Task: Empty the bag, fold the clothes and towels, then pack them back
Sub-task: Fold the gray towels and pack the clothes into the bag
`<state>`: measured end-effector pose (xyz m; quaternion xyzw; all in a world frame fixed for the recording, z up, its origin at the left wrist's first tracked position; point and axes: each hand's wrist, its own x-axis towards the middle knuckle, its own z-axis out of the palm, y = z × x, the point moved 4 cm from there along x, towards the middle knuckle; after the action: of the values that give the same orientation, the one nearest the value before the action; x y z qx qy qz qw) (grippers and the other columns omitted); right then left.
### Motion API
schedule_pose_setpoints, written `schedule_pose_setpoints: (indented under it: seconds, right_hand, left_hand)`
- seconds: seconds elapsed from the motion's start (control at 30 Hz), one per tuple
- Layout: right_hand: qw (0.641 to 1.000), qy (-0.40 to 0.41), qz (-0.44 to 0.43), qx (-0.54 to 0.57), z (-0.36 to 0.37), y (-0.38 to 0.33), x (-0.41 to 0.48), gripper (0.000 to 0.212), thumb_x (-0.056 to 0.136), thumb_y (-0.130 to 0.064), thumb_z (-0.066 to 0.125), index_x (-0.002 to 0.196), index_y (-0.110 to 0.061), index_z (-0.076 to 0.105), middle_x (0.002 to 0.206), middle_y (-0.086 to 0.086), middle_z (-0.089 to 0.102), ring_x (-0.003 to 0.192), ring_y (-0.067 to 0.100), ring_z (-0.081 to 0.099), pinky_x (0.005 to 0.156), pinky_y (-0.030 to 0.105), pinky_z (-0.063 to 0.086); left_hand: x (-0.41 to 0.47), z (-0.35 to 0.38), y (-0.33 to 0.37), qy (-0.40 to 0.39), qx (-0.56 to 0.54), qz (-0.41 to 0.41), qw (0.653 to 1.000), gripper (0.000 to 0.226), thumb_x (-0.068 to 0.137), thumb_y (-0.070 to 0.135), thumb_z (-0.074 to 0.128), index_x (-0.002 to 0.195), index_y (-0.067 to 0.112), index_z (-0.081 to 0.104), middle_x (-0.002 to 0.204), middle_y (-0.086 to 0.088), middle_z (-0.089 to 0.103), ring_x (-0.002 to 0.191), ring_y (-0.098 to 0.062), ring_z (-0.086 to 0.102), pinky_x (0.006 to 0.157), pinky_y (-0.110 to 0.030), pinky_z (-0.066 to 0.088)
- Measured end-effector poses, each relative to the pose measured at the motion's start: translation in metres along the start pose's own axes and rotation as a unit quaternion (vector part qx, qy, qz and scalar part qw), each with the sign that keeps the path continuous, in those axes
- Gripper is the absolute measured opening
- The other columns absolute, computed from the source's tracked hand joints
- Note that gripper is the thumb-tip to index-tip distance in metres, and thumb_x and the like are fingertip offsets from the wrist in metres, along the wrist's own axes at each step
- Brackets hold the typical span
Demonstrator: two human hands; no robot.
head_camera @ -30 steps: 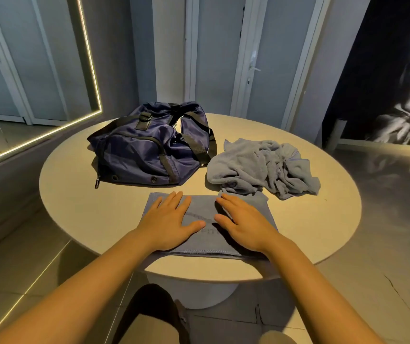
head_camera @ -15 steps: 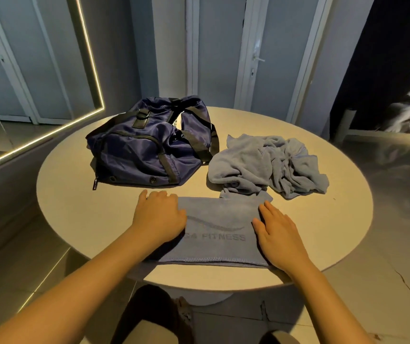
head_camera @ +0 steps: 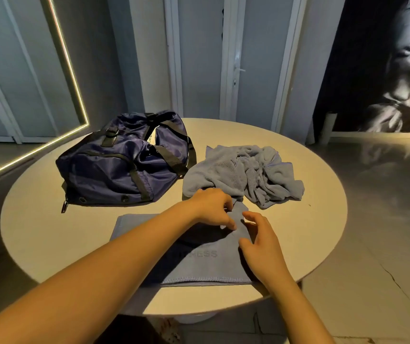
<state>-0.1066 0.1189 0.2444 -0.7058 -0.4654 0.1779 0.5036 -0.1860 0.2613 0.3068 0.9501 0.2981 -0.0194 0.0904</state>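
Observation:
A grey-blue towel (head_camera: 211,266) printed with "FITNESS" lies folded flat at the near edge of the round table (head_camera: 303,227). My left hand (head_camera: 212,207) reaches across it and pinches its far right corner with curled fingers. Just to the right, my right hand (head_camera: 261,238) rests on the towel's right edge with its fingers loosely spread. A crumpled grey-blue towel (head_camera: 236,167) lies just beyond both hands. The navy duffel bag (head_camera: 114,170) sits at the back left of the table, its top gaping open.
The table's rim runs close under my forearms. Behind the table stand grey doors (head_camera: 199,58), and a lit mirror frame (head_camera: 70,70) leans at the left. Bare floor (head_camera: 385,219) spreads to the right.
My left hand has crossed from the towel's left side to its far right corner and curled its fingers there. My right hand has lifted its flat palm and spread its fingers.

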Motion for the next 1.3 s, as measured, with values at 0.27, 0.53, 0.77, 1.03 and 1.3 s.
schedule_pose_setpoints:
  seconds: [0.27, 0.53, 0.77, 1.03, 1.3]
  right_hand:
    - [0.998, 0.025, 0.004, 0.065, -0.003, 0.007, 0.003, 0.055, 0.090, -0.010, 0.073, 0.136, -0.029, 0.049, 0.138, -0.007, 0.052, 0.122, 0.011, 0.054, 0.095, 0.024, 0.050]
    - [0.985, -0.024, 0.032, 0.167, -0.004, -0.004, -0.002, 0.054, 0.085, -0.036, 0.080, 0.133, -0.028, 0.056, 0.127, -0.008, 0.062, 0.117, 0.015, 0.060, 0.093, 0.033, 0.055]
    - [0.963, -0.134, 0.006, 0.233, -0.023, -0.050, 0.003, 0.023, 0.085, -0.012, 0.073, 0.108, -0.007, 0.076, 0.106, 0.012, 0.076, 0.104, 0.032, 0.071, 0.080, 0.032, 0.060]
    - [0.935, -0.068, -0.057, 0.345, -0.045, -0.173, 0.046, 0.033, 0.097, -0.016, 0.059, 0.125, 0.001, 0.065, 0.113, 0.014, 0.075, 0.101, 0.028, 0.073, 0.081, 0.035, 0.062]
    - [0.980, -0.035, -0.050, 0.188, -0.046, -0.222, 0.100, 0.016, 0.097, -0.020, 0.068, 0.103, -0.008, 0.075, 0.088, 0.005, 0.078, 0.076, 0.018, 0.071, 0.061, 0.025, 0.054]
  left_hand:
    - [0.012, 0.004, 0.001, -0.071, -0.112, -0.022, 0.991, 0.046, 0.076, 0.041, 0.088, 0.097, 0.012, 0.058, 0.088, -0.009, 0.057, 0.076, -0.022, 0.048, 0.070, -0.039, 0.043]
    - [-0.032, -0.042, -0.013, 0.026, -0.269, 0.018, 0.963, 0.028, 0.087, 0.023, 0.081, 0.083, 0.000, 0.064, 0.064, 0.001, 0.053, 0.055, -0.007, 0.044, 0.060, -0.018, 0.037]
    - [-0.092, -0.105, -0.049, 0.170, -0.365, -0.001, 0.915, 0.022, 0.089, 0.029, 0.078, 0.095, 0.008, 0.075, 0.090, -0.004, 0.077, 0.089, -0.018, 0.073, 0.089, -0.039, 0.059]
    - [-0.142, -0.162, -0.073, 0.331, -0.503, -0.011, 0.798, 0.012, 0.092, 0.028, 0.074, 0.091, 0.016, 0.073, 0.091, -0.006, 0.077, 0.077, -0.011, 0.070, 0.067, -0.023, 0.055]
    - [-0.133, -0.180, -0.103, 0.348, -0.551, -0.079, 0.754, 0.032, 0.092, 0.026, 0.075, 0.111, 0.001, 0.071, 0.110, -0.018, 0.075, 0.099, -0.030, 0.071, 0.095, -0.046, 0.056]
